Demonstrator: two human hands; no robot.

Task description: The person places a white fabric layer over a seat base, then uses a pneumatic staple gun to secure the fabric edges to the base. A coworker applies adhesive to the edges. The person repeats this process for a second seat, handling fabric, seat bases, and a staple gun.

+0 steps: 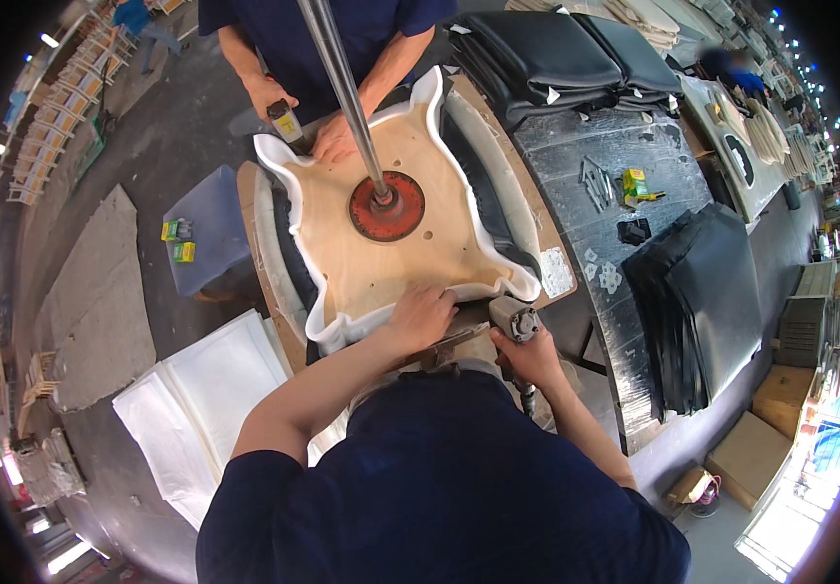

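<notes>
A plywood seat panel with a white padded edge lies under a metal rod that ends in a round red disc. My left hand is closed over the near edge, its fingers curled on the white padding. In my right hand is a grey staple gun, close to the near right corner of the panel. Across from me, another person's hand presses on the far edge. That person's other hand grips a second staple gun.
Black cover stacks lie on the right, at the far end and nearer. On the dark worktable are loose staple strips and a yellow-green box. White sheets are stacked at lower left. A hose hangs below my right hand.
</notes>
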